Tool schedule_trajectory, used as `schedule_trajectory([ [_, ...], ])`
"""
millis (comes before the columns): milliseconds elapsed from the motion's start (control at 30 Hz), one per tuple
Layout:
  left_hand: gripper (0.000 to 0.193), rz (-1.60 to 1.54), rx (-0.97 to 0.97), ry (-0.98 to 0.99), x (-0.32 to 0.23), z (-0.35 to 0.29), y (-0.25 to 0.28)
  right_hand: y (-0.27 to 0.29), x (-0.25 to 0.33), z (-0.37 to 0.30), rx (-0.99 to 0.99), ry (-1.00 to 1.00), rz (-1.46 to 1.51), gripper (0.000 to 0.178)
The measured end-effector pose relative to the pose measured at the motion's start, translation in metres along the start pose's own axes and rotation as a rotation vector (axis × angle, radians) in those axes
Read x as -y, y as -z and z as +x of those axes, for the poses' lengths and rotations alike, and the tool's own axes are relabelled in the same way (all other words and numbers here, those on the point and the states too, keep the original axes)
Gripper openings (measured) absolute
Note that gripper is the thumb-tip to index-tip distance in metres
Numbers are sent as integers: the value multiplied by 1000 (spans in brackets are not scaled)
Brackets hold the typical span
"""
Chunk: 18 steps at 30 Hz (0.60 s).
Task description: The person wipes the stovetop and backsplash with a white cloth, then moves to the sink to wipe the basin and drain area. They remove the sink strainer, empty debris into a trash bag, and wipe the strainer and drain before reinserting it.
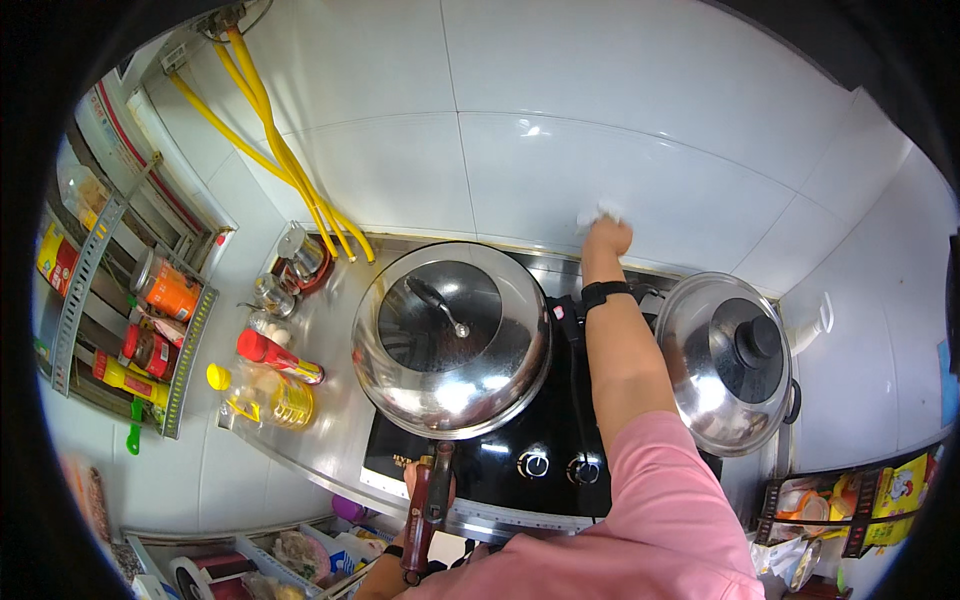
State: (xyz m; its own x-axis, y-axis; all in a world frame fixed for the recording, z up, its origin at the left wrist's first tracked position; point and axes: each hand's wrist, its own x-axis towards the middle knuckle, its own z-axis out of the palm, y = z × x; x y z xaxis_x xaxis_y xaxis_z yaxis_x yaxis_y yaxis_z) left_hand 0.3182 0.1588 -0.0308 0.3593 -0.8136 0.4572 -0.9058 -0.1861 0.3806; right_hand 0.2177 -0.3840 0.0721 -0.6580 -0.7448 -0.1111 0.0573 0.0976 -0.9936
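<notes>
My right hand point(608, 238) reaches far across the stove to the tiled wall. It is closed on a crumpled white wipe point(600, 213), paper or cloth, pressed to the tiles. Below it lies the black stovetop point(500, 480) with two knobs. My left hand point(450, 488) is at the stove's front edge, mostly hidden under the dark red handle point(417, 525) of the wok; whether its fingers grip anything cannot be seen. A domed lid with a glass centre point(470, 400) covers the wok. To the right of my arm stands a second lidded pan point(700, 400).
Left of the wok are an oil bottle point(285, 400), a red-capped bottle point(290, 360) and metal pots point(300, 250). Yellow hoses point(270, 130) hang down the wall. A jar rack point(185, 375) is at left. A white bottle point(812, 325) stands behind the right pan.
</notes>
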Motion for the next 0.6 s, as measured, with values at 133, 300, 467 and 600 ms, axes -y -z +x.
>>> schedule_trajectory([
  [133, 44, 103, 276, 107, 13, -17, 0, 8, -34, -1, 101, -219, -119, 22],
  [300, 35, -31, 154, 138, 30, -35, -21, -3, -30, 3, 21, -281, 16, 21],
  [467, 32, 2, 19, 68, 39, -42, -35, 1, -13, -5, 209, -37, 179, 21],
  [600, 33, 31, 103, 59, 43, -45, -34, 22, -13, -19, 385, 289, -353, 26],
])
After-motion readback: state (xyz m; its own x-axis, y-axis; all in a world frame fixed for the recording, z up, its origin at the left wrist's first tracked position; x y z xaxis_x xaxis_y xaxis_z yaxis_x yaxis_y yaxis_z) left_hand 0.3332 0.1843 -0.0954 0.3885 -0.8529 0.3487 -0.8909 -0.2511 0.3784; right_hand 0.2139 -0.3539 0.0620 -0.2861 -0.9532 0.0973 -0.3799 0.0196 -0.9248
